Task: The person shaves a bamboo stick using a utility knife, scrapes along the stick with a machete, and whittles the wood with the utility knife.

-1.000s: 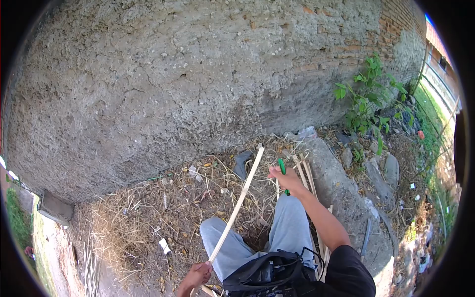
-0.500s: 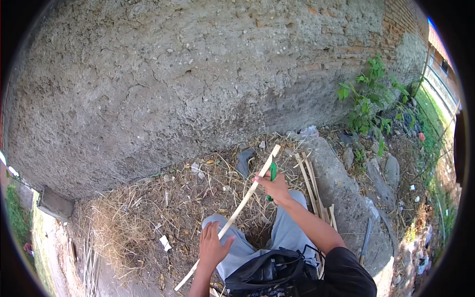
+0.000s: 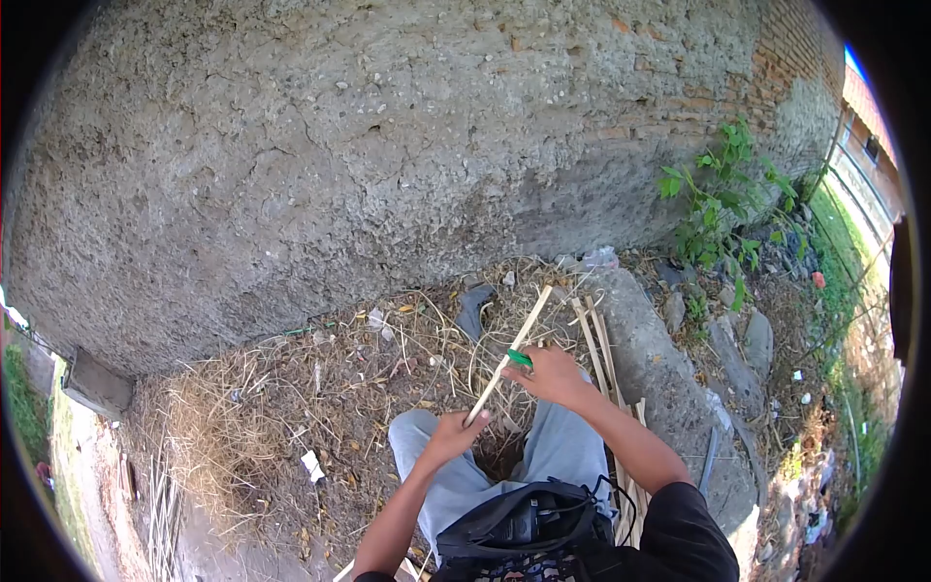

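A pale, narrow strip of bamboo or wood (image 3: 529, 325) slants up and away from my lap, above my knees. My left hand (image 3: 454, 436) is closed round its nearer part, thumb along the strip. Farther up, my right hand (image 3: 551, 374) grips a green-handled knife (image 3: 521, 358), which looks like a utility cutter. The knife lies across the strip at its middle; its blade is too small to make out. The strip's near end is hidden behind my left hand and forearm.
More pale strips (image 3: 603, 349) lean on the concrete slab (image 3: 645, 335) to my right. A dark bag (image 3: 514, 529) rests on my lap. Dry shavings (image 3: 218, 436) and litter cover the ground. Ahead rises a rough wall (image 3: 388, 145), with a green plant (image 3: 718, 194) at its right.
My left hand has moved up and right along the strip and closed on it. The knife has tipped from upright to lying across the strip, and my right hand has turned with it.
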Demonstrator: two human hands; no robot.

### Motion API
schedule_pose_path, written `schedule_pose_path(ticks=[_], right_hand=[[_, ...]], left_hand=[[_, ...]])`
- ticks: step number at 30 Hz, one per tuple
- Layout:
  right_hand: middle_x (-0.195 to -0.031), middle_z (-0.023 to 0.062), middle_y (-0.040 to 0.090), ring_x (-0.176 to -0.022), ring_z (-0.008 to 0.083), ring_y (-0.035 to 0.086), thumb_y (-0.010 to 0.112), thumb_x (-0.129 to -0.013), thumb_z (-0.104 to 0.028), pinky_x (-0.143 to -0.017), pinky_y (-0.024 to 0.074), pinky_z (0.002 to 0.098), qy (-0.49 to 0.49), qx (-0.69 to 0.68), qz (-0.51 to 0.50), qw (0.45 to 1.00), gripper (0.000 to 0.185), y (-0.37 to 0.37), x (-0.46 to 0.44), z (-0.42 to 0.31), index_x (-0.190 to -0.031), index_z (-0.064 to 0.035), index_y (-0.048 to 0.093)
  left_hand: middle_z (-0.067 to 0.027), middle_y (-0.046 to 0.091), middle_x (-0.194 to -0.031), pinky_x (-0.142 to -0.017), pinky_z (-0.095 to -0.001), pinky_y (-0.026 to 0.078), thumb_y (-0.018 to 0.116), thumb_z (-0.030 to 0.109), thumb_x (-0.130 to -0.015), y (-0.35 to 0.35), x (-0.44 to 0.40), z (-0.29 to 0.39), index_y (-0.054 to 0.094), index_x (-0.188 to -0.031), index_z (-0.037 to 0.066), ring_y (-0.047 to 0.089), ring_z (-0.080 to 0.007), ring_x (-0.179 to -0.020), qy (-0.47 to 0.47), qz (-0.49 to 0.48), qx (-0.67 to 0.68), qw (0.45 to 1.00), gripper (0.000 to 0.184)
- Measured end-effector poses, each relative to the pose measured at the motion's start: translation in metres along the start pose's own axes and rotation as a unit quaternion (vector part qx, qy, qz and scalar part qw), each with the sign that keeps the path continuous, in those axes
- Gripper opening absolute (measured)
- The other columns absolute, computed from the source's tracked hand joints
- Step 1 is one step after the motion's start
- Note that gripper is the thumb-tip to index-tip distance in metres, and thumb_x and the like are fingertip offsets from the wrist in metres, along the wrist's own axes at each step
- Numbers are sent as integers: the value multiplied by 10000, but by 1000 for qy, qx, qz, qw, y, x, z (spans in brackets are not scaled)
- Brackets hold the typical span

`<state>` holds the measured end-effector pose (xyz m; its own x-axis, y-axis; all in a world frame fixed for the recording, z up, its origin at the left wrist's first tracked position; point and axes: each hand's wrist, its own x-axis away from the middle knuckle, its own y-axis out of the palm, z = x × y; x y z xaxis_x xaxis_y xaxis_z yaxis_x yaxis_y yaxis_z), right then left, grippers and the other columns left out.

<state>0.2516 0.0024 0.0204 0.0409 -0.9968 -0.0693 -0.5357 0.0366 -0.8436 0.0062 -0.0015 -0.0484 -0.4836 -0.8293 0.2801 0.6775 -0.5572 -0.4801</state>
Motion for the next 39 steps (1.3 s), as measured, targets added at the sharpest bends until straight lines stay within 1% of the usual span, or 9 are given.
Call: schedule_pose_path(ticks=[1, 3, 11, 15, 18, 23, 29, 37, 39], right_hand=[[-697, 171, 640, -724, 389, 644, 627, -816, -613, -678, 514, 471, -14, 43, 15, 999, 562, 2, 3, 0, -807, -51, 639], [-710, 170, 646, -739, 375, 651, 666, -808, -542, -670, 521, 469, -51, 66, 10, 996, 500, 9, 4, 9, -812, -43, 640], [-807, 168, 660, -779, 354, 663, 647, -798, -151, -656, 532, 448, -73, 144, 141, 977, 147, 25, -4, 8, -771, -6, 653], [-839, 184, 665, -783, 381, 655, 649, -801, -165, -662, 531, 456, 31, 83, 94, 992, 146, 11, 2, -6, -790, -20, 664], [-716, 174, 654, -722, 397, 655, 645, -805, -214, -643, 523, 480, 12, -13, 190, 982, 168, 11, 3, -8, -873, -61, 660], [-636, 210, 609, -650, 395, 629, 656, -803, -248, -622, 496, 482, 63, -93, 91, 989, 226, -1, 3, -20, -747, -31, 622], [-658, 183, 640, -595, 400, 630, 624, -826, -259, -571, 514, 468, -99, -47, 200, 974, 257, 20, 4, -9, -725, -24, 643], [-688, 198, 663, -630, 379, 661, 607, -804, -286, -585, 526, 491, 30, 108, 85, 990, 219, 1, -7, -37, -826, -98, 716], [-688, 202, 663, -635, 377, 666, 605, -799, -286, -585, 528, 488, 35, 124, 63, 990, 219, 6, -13, -33, -849, -110, 726]], left_hand=[[-35, 492, -551, -441, -329, 356, 525, 462, -967, -2, 3, 3, 549, -695, 2, 441, -127, -466, -1, -1, 0, 1000, 535], [-1, 480, -577, -439, -297, 338, 450, 473, -997, -5, 10, 10, 551, -730, 23, 422, -99, -467, -106, -63, 364, 923, 532], [6, 478, -577, -461, -242, 364, 432, 442, -1013, 11, 14, 14, 542, -742, 36, 439, -74, -492, -7, 87, 248, 965, 501], [7, 484, -570, -460, -234, 366, 467, 400, -1012, -1, 23, 28, 566, -753, 30, 450, -65, -496, 11, 84, 274, 958, 462], [12, 472, -559, -434, -230, 350, 467, 400, -1012, -2, 23, 29, 563, -758, 36, 441, -56, -478, -9, 69, 283, 957, 454], [25, 432, -541, -387, -236, 330, 454, 397, -1016, 3, 20, 27, 556, -762, 40, 407, -62, -418, -25, 75, 342, 937, 450], [38, 389, -509, -367, -235, 319, 468, 388, -1013, 6, 12, 27, 538, -739, 38, 381, -64, -387, -11, 107, 388, 915, 450], [25, 433, -517, -395, -257, 310, 473, 380, -1009, 16, 12, 22, 555, -711, 47, 420, -83, -417, -46, 113, 358, 926, 454], [-41, 490, -524, -456, -331, 375, 476, 388, -1000, 18, 11, 23, 580, -720, 24, 488, -142, -466, 18, 205, 167, 964, 470]])
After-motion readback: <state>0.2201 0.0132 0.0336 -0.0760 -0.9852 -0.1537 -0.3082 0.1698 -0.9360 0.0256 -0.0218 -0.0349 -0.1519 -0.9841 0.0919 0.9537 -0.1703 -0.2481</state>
